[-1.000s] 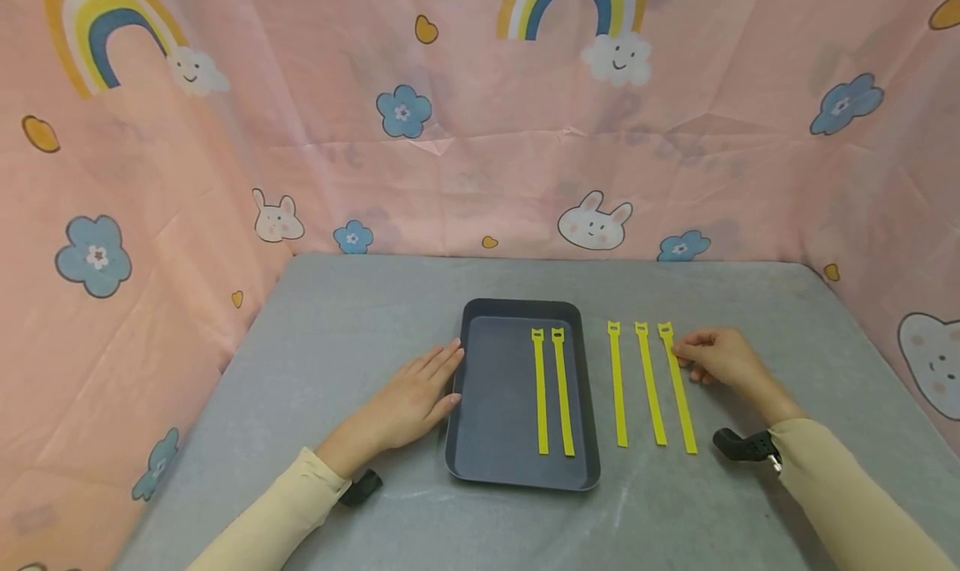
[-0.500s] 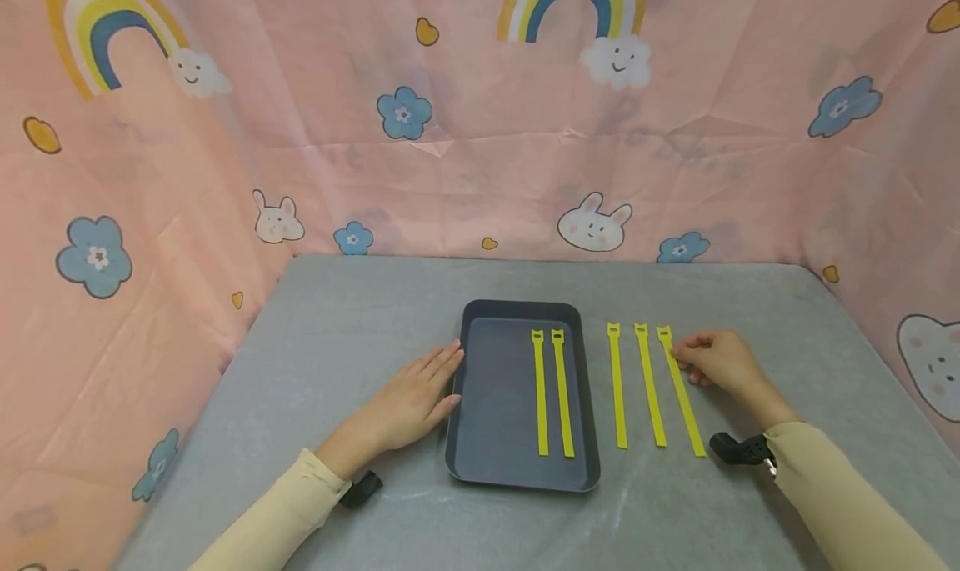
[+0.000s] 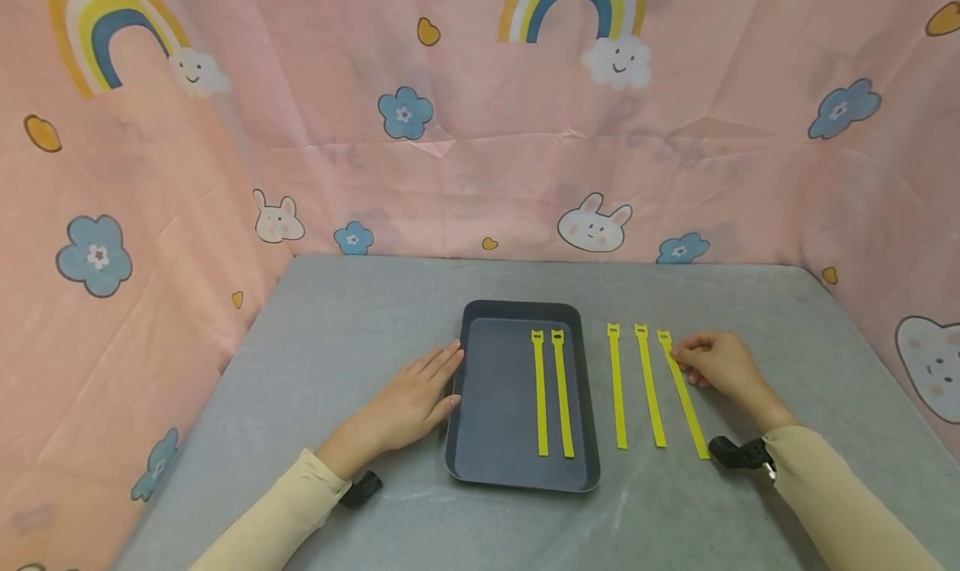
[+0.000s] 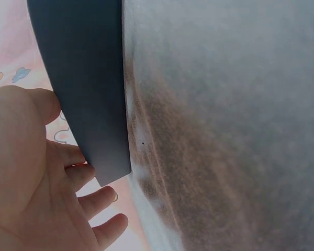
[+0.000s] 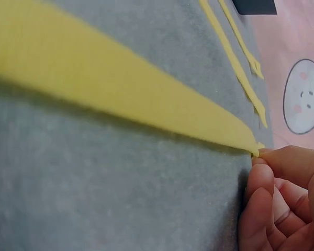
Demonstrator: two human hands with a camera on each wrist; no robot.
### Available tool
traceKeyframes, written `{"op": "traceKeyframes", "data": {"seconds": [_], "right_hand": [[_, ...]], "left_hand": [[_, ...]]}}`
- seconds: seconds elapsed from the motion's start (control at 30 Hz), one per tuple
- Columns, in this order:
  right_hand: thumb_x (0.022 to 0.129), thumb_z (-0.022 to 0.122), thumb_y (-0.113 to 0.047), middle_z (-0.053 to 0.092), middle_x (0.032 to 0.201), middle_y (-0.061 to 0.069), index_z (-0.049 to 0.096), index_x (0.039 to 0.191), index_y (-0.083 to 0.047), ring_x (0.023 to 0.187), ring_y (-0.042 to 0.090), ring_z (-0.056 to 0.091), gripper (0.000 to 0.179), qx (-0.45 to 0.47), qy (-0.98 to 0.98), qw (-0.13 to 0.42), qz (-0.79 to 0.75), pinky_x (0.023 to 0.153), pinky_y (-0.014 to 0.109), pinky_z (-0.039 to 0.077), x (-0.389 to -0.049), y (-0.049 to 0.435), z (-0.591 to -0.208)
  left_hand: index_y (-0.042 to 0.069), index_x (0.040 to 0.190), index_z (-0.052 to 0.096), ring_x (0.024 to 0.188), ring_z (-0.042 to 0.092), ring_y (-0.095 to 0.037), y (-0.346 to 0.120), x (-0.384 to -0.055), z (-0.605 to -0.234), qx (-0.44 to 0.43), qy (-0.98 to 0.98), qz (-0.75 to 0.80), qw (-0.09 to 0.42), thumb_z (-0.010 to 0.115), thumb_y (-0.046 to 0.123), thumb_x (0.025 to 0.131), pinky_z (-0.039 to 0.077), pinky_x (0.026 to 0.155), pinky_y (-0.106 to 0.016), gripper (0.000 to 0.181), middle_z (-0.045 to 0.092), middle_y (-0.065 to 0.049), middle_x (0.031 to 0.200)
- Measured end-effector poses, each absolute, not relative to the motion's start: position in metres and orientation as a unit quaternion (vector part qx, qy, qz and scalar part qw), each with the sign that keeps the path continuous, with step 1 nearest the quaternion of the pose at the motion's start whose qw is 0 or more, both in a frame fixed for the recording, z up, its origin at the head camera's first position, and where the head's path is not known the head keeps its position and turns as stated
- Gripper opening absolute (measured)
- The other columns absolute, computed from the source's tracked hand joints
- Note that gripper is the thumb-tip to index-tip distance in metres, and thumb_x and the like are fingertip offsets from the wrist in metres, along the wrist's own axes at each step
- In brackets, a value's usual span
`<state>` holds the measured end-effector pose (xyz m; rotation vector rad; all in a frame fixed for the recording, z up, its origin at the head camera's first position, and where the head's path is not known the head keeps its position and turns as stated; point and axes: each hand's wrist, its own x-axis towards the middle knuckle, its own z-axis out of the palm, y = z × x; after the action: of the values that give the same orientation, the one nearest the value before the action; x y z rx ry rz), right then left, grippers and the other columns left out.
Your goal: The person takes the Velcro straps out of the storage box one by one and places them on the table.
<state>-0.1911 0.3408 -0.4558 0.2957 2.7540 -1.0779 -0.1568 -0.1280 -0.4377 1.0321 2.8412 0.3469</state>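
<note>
My right hand [image 3: 718, 359] pinches the rightmost yellow cable tie [image 3: 688, 404] near its slotted head, between thumb and fingertips. In the right wrist view this yellow cable tie [image 5: 125, 81] stretches across the picture toward the pinch. Against the left rim of a dark grey tray [image 3: 487, 471] rests my left hand [image 3: 405, 398], its fingers straight. The left wrist view shows the tray's outer wall [image 4: 86, 78] beside the fingers. Inside the tray, on its right half, two yellow cable ties [image 3: 541, 396] lie side by side, heads away from me.
Between the tray and my right hand, two more yellow cable ties [image 3: 618, 388] lie on the grey tabletop [image 3: 360, 304]. A patterned pink cloth [image 3: 450, 171] hangs behind the table and at both sides. Black wrist cameras [image 3: 738, 453] jut out from the cuffs.
The rightmost cable tie has slanted more, its tail swinging right and its head shifting slightly toward me with my right hand. The left hand and tray have stayed in place.
</note>
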Motion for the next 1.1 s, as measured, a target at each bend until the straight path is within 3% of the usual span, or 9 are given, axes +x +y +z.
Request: {"op": "traceKeyframes", "data": {"seconds": [0.73, 1.1], "right_hand": [[0.097, 0.061, -0.021, 0.068, 0.082, 0.005, 0.065, 0.113, 0.008, 0.063, 0.008, 0.062, 0.034, 0.12, 0.91, 0.09, -0.386, 0.054, 0.023, 0.055, -0.189, 0.338, -0.454], [0.098, 0.059, -0.026, 0.069, 0.091, 0.01, 0.062, 0.118, 0.007, 0.066, 0.011, 0.063, 0.038, 0.091, 0.91, 0.086, -0.396, 0.059, 0.028, 0.057, -0.186, 0.336, -0.432]], "left_hand": [[0.006, 0.158, 0.019, 0.152, 0.025, -0.036, -0.128, -0.158, -0.44, 0.339, 0.932, 0.118, 0.047, 0.038, 0.04, 0.107, 0.027, 0.122, -0.053, 0.065, 0.015, -0.009, 0.168], [0.006, 0.158, 0.019, 0.152, 0.025, -0.035, -0.127, -0.158, -0.44, 0.338, 0.933, 0.113, 0.045, 0.038, 0.04, 0.107, 0.028, 0.122, -0.053, 0.065, 0.015, -0.009, 0.168]]}}
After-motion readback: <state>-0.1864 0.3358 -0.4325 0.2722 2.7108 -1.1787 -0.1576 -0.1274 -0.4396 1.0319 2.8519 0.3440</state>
